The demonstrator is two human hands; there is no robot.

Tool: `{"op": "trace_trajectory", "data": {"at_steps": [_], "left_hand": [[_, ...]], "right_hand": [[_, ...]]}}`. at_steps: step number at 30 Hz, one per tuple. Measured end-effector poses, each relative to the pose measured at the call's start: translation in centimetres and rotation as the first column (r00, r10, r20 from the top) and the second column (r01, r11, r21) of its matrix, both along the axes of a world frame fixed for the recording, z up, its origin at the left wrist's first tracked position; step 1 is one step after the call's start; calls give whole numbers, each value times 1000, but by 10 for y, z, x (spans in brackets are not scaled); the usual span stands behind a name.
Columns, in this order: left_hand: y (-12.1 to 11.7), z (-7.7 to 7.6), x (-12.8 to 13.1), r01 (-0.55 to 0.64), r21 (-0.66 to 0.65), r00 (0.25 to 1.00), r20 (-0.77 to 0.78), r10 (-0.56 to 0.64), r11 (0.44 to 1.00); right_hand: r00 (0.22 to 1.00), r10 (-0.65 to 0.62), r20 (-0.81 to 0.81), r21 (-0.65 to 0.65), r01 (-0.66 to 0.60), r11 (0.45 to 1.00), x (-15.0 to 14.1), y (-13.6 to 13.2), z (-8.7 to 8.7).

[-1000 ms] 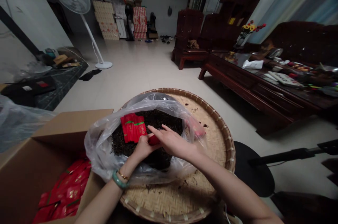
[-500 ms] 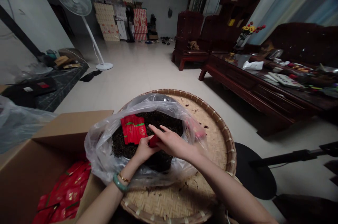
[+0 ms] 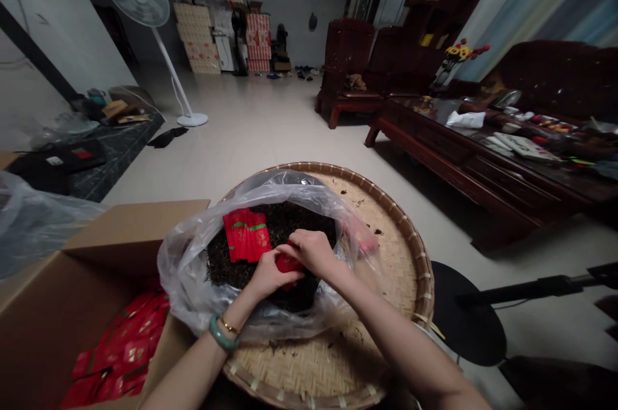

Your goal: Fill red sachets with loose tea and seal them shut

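Over a clear plastic bag [image 3: 178,268] of dark, loose tea leaves [image 3: 232,278], my two hands meet at a small red packet [image 3: 288,262]. My left hand [image 3: 270,273], with a green bangle at its wrist, grips the packet between thumb and fingers. From the right, my right hand [image 3: 311,252] has its fingers bent and pinched at the packet's upper edge. Several red packets with green bands [image 3: 247,236] lie fanned on the leaves, left of my hands. The bag rests on a round woven bamboo tray [image 3: 400,249] with leaf bits scattered on it.
A cardboard box [image 3: 43,326] at lower left holds many red packets [image 3: 125,345]. Right of the tray is a black round stand base [image 3: 463,313]. A cluttered wooden table [image 3: 458,159] stands farther right, a white fan [image 3: 167,56] at back left.
My right hand's fingers, stretched out before, have bent down and closed on the packet's upper edge. My left hand still holds the packet. The view has shifted slightly.
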State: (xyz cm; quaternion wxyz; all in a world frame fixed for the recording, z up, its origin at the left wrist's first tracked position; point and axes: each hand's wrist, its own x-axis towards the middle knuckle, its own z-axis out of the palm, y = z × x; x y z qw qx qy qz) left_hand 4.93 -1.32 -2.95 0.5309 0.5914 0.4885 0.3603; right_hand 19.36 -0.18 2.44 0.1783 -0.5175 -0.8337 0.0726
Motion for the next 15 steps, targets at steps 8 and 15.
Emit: {"op": "trace_trajectory", "data": {"at_steps": [8, 15], "left_hand": [[5, 5, -10, 274, -203, 960, 123, -253, 940], [3, 6, -8, 340, -301, 915, 324, -239, 891]], "right_hand": [[979, -46, -201, -79, 30, 996, 20, 13, -9], [980, 80, -180, -102, -99, 990, 3, 13, -19]]}}
